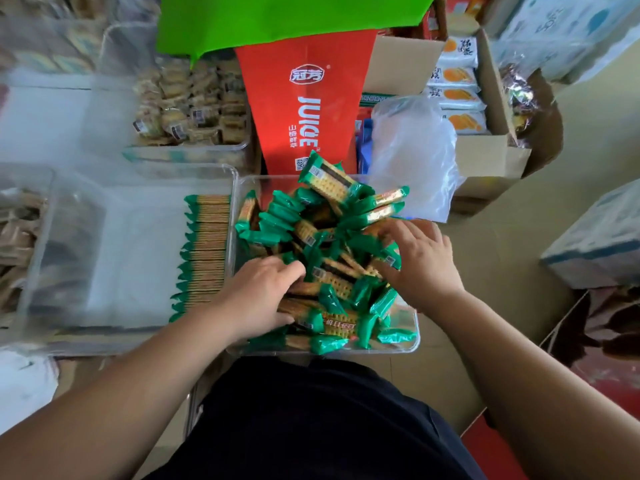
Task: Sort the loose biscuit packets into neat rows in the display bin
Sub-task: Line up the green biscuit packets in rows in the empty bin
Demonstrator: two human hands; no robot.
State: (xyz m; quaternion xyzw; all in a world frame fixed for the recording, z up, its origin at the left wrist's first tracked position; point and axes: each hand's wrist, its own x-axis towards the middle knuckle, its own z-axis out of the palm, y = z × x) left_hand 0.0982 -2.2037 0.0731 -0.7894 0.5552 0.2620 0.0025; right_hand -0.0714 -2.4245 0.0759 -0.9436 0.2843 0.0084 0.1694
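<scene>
Left hand (263, 296) grips packets (325, 258) heaped in the tub (410, 342); right hand (422, 261) digs in, grip unclear. A loose bunch could spill, or topple the row (204, 251) in the bin (145, 237).

Far centre: red juice banner (304, 109) under green sheet (277, 19). Far left: clear tub (194, 154) of brown snacks (190, 105). Right: crumpled plastic bag (412, 150), cardboard box (491, 161) of orange-printed packets (453, 95).
</scene>
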